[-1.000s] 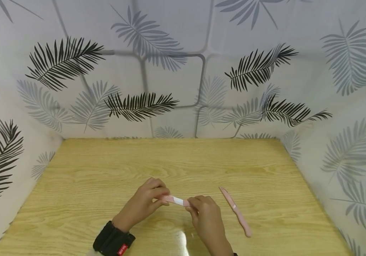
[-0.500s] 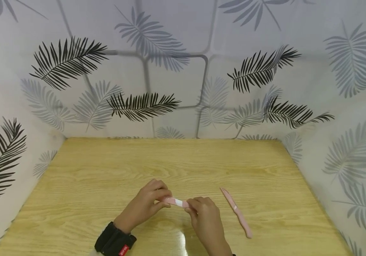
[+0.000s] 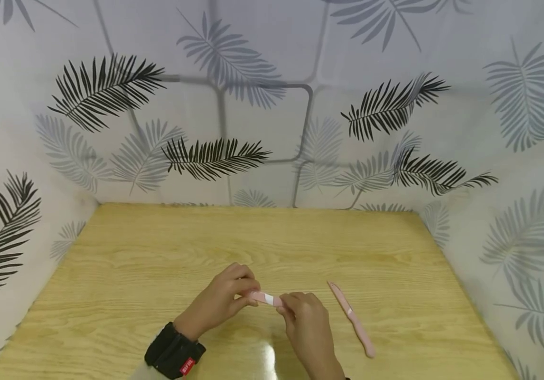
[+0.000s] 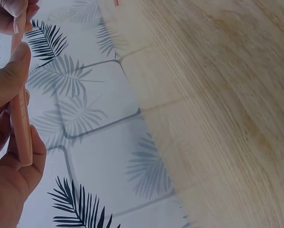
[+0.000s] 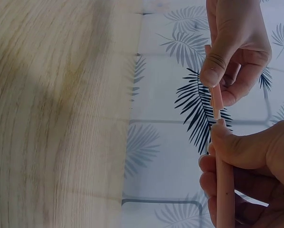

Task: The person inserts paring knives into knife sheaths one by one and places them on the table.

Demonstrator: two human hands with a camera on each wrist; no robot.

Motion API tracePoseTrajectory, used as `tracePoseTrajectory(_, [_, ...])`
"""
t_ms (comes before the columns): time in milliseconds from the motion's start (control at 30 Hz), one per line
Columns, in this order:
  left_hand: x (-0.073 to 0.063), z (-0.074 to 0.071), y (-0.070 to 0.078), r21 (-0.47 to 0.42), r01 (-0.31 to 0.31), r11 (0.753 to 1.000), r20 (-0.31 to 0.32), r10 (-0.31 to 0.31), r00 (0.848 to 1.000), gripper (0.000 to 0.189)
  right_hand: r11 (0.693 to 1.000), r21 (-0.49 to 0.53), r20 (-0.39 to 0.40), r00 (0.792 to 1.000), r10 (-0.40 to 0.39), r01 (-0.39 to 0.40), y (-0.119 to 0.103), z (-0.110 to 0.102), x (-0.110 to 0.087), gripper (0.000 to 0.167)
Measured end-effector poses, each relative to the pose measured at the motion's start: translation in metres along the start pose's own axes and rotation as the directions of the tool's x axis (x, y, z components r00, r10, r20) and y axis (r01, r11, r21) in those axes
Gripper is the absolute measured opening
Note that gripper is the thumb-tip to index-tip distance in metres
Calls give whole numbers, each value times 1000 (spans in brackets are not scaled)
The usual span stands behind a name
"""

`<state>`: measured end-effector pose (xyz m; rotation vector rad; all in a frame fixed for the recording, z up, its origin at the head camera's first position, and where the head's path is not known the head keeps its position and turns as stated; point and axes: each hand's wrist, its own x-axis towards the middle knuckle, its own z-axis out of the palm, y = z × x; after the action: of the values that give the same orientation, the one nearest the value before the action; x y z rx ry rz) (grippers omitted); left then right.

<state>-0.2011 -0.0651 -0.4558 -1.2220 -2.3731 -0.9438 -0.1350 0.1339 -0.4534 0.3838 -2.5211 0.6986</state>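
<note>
Both hands hold a pink eyebrow razor [image 3: 269,299] just above the table, one at each end, with a short white band showing between them. My left hand [image 3: 226,295] pinches the pink blade cover [image 4: 22,128] between thumb and fingers. At the other end, my right hand [image 3: 311,324] grips the pink handle [image 5: 225,190], thumb along its top near the white band. The blade itself is hidden. A second pink eyebrow razor [image 3: 354,321] lies on the table to the right of my right hand, its thin end pointing away; neither hand touches it.
A wood-grain table [image 3: 158,248] lies under the hands. White cloth walls [image 3: 262,121] printed with leaves rise at its back and both sides. A black band [image 3: 174,351] with a red tag is on the left wrist.
The white band between my hands shows shorter than before, as the cover and handle come closer together. Both hands keep their hold. The second razor stays on the table.
</note>
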Motion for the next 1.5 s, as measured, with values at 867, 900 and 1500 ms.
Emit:
tracePoseTrajectory(867, [5, 3, 5, 8, -1, 1000, -4, 1, 1000, 19, 999, -28, 22, 999, -28, 29, 0, 0, 6, 13])
tracePoseTrajectory(900, [5, 3, 5, 9, -1, 1000, -5, 1, 1000, 19, 999, -27, 23, 999, -29, 30, 0, 0, 6, 13])
tracePoseTrajectory(1500, [-9, 6, 0, 75, -15, 997, 40, 12, 999, 21, 1000, -10, 156, 987, 23, -22, -2, 6, -3, 18])
